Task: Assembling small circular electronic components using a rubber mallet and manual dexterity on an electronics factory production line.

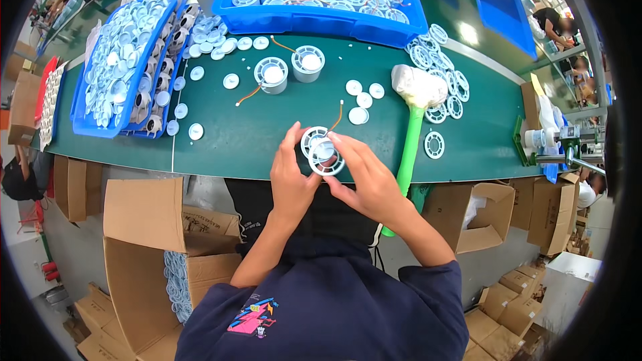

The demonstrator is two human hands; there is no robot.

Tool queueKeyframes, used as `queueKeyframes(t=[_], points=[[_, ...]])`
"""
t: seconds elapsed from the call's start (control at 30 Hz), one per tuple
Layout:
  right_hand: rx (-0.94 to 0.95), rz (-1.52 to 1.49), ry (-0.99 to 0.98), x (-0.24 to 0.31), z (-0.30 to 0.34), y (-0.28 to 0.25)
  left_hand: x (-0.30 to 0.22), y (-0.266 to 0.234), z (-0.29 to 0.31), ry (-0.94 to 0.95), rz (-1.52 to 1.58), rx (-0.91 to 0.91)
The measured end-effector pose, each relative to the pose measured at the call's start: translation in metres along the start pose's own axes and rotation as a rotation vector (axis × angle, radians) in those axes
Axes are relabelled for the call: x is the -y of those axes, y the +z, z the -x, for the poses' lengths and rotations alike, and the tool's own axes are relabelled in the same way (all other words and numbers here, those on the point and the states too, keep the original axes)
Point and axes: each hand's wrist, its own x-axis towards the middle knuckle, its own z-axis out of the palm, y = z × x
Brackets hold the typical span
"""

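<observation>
Near the table's front edge, my left hand is closed around a white round housing with an orange wire at its back. My right hand pinches a white slotted ring, which overlaps the housing's near side. Whether ring and housing touch cannot be told. Farther back stand two similar white housings, each with a white disc inside and an orange wire. Right of my hands lies a mallet with a green handle and a white wrapped head; its handle sticks out over the table edge.
A blue bin of wired housings stands at the back. Blue trays heaped with white discs are at the left. Loose discs and slotted rings lie around. Open cardboard boxes stand below the table; a metal clamp is at right.
</observation>
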Motion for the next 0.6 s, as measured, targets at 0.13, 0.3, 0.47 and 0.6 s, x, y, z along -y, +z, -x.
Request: queueKeyframes(t=[0.13, 0.3, 0.47, 0.6], points=[[-0.022, 0.020, 0.038, -0.009, -0.006, 0.008, 0.001, -0.001, 0.002, 0.027, -0.010, 0.009], [0.047, 0.003, 0.064, -0.010, -0.015, 0.004, 0.003, -0.001, 0.000, 0.056, -0.007, -0.007], [0.062, 0.002, 0.087, -0.003, -0.019, 0.003, 0.003, 0.001, 0.000, 0.084, -0.024, -0.007], [0.025, 0.072, 0.136, 0.004, -0.018, 0.009, 0.002, 0.003, -0.002, 0.092, -0.048, -0.043]])
